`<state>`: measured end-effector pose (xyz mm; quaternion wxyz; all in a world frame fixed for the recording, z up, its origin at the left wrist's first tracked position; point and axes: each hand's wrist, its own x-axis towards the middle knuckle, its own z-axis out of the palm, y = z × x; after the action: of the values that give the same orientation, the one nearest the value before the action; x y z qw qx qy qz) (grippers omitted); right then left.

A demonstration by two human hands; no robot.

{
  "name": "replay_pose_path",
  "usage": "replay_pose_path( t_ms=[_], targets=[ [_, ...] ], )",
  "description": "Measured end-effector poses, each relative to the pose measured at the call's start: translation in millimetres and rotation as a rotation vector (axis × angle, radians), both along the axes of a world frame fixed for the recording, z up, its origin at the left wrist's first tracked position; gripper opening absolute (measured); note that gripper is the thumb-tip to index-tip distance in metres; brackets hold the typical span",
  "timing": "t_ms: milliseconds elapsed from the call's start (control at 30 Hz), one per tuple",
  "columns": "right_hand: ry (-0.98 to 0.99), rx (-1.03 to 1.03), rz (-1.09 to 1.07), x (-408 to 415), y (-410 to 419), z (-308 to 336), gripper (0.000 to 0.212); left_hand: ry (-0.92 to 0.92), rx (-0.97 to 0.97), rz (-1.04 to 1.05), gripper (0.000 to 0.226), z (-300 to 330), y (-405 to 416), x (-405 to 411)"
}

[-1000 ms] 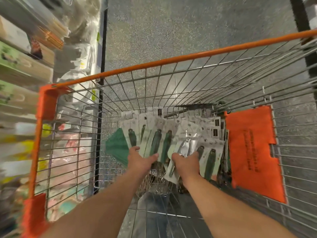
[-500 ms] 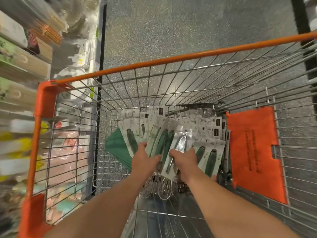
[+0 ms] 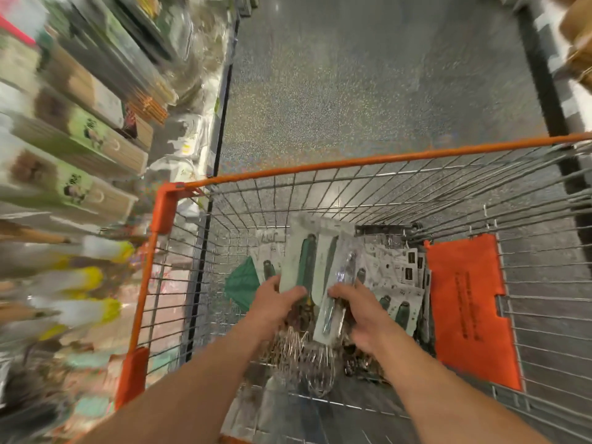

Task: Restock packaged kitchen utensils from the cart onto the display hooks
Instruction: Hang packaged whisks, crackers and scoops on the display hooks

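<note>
**Fingers lifting utensil packs inside the cart**

Fingers of the left hand [image 3: 275, 302] curl round a fan of green-handled utensil packs [image 3: 307, 264]; the right hand [image 3: 358, 310] pinches a clear pack of metal tongs [image 3: 336, 302]. Both sit inside the orange-rimmed cart [image 3: 352, 161], above more packs [image 3: 400, 277]. Print on the orange flap [image 3: 464, 302] is unreadable.

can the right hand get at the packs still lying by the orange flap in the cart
Probably yes. The right hand grips a clear pack, but the remaining packs lie just beside it, uncovered, left of the orange flap. It would need to free some fingers first.
</note>
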<state>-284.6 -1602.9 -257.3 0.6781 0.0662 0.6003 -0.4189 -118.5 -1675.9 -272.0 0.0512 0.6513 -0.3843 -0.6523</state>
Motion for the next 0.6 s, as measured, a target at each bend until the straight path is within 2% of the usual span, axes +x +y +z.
replay_pose_path(
  t_ms=[133, 333, 467, 600],
  targets=[
    [0.044, -0.093, 0.035, 14, -5, 55, 0.023, 0.131, -0.012, 0.127, 0.056, 42, 3, 8],
    [0.094, -0.193, 0.076, 41, -4, 122, 0.030, 0.329, -0.067, 0.317, 0.038, 112, 13, 27],
    [0.134, -0.280, 0.204, 54, -10, 156, 0.027, 0.339, -0.163, 0.436, 0.052, 154, 22, 36],
    [0.159, -0.392, 0.396, 70, -28, 184, 0.029, 0.320, -0.317, 0.609, 0.042, 192, 38, 49]
  ],
)
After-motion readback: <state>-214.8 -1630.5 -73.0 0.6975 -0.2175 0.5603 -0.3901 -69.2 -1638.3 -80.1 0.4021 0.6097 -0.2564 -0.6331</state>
